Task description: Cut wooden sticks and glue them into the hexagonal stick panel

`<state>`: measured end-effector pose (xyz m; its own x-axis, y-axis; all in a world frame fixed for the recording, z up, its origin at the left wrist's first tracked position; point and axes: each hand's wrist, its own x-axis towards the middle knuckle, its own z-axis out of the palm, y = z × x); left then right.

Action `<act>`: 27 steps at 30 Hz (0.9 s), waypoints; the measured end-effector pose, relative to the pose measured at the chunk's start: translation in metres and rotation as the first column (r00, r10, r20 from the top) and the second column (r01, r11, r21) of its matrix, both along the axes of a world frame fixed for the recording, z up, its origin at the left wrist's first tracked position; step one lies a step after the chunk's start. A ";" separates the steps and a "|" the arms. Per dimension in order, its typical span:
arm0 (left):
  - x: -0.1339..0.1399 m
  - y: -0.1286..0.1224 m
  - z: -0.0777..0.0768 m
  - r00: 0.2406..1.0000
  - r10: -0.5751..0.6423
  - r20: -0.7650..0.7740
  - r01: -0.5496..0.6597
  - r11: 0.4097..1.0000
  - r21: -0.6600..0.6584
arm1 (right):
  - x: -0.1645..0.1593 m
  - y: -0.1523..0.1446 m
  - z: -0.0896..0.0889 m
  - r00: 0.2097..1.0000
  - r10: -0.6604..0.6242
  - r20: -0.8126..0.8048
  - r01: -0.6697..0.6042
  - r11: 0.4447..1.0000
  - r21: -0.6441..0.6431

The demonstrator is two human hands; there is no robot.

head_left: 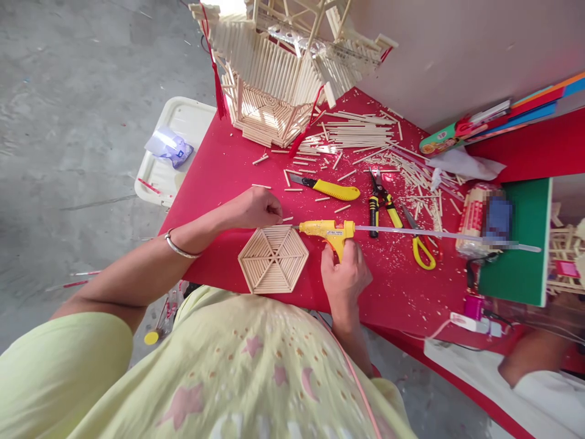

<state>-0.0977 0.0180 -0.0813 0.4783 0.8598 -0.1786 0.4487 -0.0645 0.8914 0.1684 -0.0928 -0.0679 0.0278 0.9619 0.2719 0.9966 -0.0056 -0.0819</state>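
My right hand is wrapped round the handle of a yellow hot glue gun, with a long clear glue stick sticking out of its back. The gun's nozzle points left, close to the top right corner of a hexagonal panel made of small wooden sticks, which lies flat at the table's near edge. Over the panel's top edge is my left hand, its fingers pinched together. Whatever sits in that pinch is hidden or too small to name. A short loose stick lies just right of those fingers.
A wooden-stick pavilion model with red tassels stands at the back of the red table. Beyond my hands lie a yellow utility knife, pliers, scissors and scattered sticks. Another person's arm shows at right.
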 end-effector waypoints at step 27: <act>0.000 -0.008 0.006 0.983 -0.086 -0.165 0.115 0.977 0.177 | 0.012 -0.010 -0.020 0.990 -0.130 -0.063 0.131 0.991 0.012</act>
<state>-0.0977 0.0097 -0.0755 0.5428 0.8339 -0.0999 0.5634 -0.2734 0.7797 0.1802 -0.1024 -0.0884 0.1700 0.9445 0.2809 0.9804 -0.1333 -0.1451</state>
